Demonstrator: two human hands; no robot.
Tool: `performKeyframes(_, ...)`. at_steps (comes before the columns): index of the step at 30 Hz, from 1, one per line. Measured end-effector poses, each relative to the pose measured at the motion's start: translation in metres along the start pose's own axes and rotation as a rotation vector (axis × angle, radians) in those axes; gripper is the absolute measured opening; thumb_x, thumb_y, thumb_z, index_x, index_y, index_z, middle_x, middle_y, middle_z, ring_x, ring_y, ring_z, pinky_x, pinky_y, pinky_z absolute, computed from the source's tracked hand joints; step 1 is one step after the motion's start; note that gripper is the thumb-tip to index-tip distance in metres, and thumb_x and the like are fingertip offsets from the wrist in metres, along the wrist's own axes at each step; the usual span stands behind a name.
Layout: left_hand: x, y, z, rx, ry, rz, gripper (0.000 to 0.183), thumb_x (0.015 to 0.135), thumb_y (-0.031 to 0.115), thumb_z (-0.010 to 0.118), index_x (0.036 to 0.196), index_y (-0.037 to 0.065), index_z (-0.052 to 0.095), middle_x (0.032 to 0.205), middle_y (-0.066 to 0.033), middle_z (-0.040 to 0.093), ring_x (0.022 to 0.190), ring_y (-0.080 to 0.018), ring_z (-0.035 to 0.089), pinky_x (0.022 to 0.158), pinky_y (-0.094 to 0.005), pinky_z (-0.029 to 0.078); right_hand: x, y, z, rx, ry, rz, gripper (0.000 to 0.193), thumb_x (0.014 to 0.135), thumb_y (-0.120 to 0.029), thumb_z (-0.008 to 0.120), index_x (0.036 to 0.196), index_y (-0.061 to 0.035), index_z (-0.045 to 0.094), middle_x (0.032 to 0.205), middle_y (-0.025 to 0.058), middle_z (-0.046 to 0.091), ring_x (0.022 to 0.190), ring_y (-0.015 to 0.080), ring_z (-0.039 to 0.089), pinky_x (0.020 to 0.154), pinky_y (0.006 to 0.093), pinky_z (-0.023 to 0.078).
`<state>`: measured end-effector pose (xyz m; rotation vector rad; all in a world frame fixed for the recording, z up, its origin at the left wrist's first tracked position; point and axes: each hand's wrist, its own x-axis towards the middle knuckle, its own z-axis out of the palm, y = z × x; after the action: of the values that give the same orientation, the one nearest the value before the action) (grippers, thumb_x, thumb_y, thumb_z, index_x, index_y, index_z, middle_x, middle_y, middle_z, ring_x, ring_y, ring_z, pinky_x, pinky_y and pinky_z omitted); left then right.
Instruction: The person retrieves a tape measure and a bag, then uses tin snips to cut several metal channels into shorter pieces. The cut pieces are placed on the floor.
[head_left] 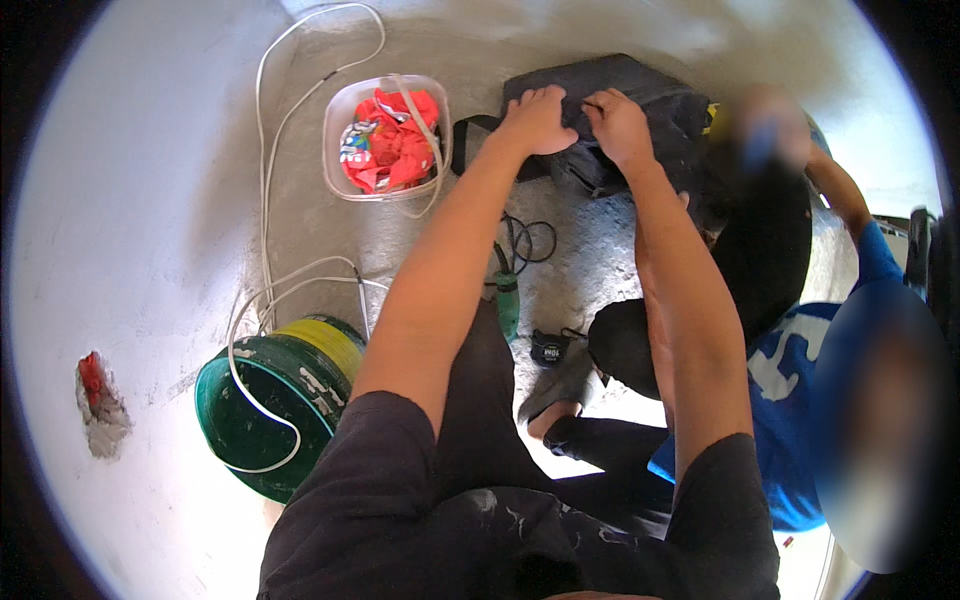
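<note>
A dark fabric bag (655, 110) lies slumped on the floor against the far wall. My left hand (540, 120) rests on its left part, fingers laid over the cloth and thumb apart. Close beside it, my right hand (617, 130) has its fingers bent and pressed together at the bag's top; what exactly they pinch is too small to tell, but it seems to be part of the bag. Loose straps or folds hang at the bag's near side.
Left of the bag stands a whitish tub (332, 150) holding red plastic wrapping (385, 150). A green bucket (215, 400) lies tipped, with a white cable (262, 150) looping over it. A green corded tool (508, 305) and black tape measure (549, 348) lie nearby. Another person in blue (790, 430) crouches right.
</note>
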<state>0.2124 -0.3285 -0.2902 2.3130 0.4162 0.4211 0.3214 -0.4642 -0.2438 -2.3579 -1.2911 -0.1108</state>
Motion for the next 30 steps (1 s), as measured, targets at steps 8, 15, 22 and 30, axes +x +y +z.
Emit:
performKeyframes(8,-0.015,0.017,0.008,0.288,0.033,0.189,0.035,0.082,0.023,0.079,0.107,0.002,0.066,0.107,-0.0159,0.07,0.104,-0.0357,0.067,0.09,-0.048,0.052,0.007,-0.024,-0.028,-0.049,-0.04,0.051,0.021,0.091,-0.021,0.065,0.099,-0.0053,0.076,0.101,0.0157,0.071,0.096,0.0404,0.068,0.084,0.0497,0.056)
performKeyframes(15,-0.026,0.035,-0.029,0.305,-0.09,0.159,0.024,0.091,0.026,0.068,0.094,0.002,0.068,0.091,-0.0189,0.073,0.089,-0.0383,0.071,0.079,-0.0508,0.056,0.098,-0.007,-0.039,-0.421,-0.349,0.357,0.034,0.087,-0.025,0.068,0.112,-0.0047,0.078,0.116,0.0219,0.073,0.11,0.0409,0.07,0.093,0.0499,0.057)
performKeyframes(22,-0.041,0.056,-0.077,0.338,-0.22,0.04,0.029,0.094,0.032,0.065,0.092,0.004,0.071,0.089,-0.0217,0.073,0.086,-0.0402,0.072,0.078,-0.0515,0.057,0.149,-0.003,-0.035,-0.832,-0.59,0.078,0.028,0.087,-0.013,0.062,0.106,-0.002,0.079,0.11,0.0226,0.075,0.105,0.0383,0.074,0.085,0.0486,0.06)
performKeyframes(30,-0.036,0.07,-0.06,0.441,0.112,0.194,0.03,0.091,0.03,0.069,0.096,0.001,0.072,0.103,-0.0183,0.072,0.097,-0.0361,0.069,0.085,-0.0477,0.055,0.113,0.007,-0.026,-0.468,-0.211,0.426,0.026,0.096,-0.016,0.061,0.111,-0.0053,0.079,0.123,0.0185,0.073,0.11,0.035,0.072,0.091,0.0473,0.059)
